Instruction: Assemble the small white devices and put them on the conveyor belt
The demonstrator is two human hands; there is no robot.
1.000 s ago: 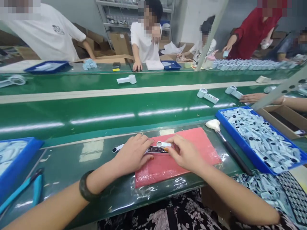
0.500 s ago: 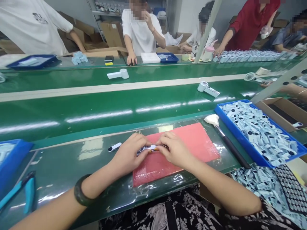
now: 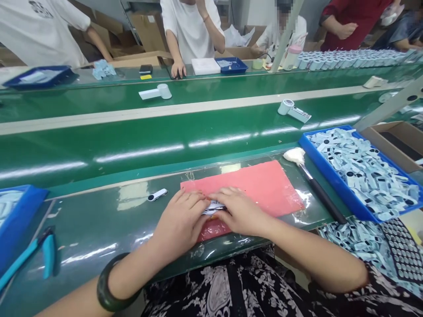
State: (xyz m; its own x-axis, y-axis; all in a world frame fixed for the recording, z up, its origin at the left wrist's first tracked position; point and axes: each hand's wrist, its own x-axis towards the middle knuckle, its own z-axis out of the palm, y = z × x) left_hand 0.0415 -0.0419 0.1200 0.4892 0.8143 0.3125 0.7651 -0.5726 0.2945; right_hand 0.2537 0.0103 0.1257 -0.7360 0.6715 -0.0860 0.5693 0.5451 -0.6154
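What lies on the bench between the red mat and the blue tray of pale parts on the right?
In the head view, a black-handled brush lies between the red mat and the blue tray.

Small part, perhaps printed, mostly hidden

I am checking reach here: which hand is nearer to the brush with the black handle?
Right. The right hand rests on the pink mat, on the brush side; the left hand lies farther away.

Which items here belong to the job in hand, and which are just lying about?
In hand: left hand and right hand pressing a small part on the pink mat.
Lying about: brush, blue pliers, white clip, tray of parts.
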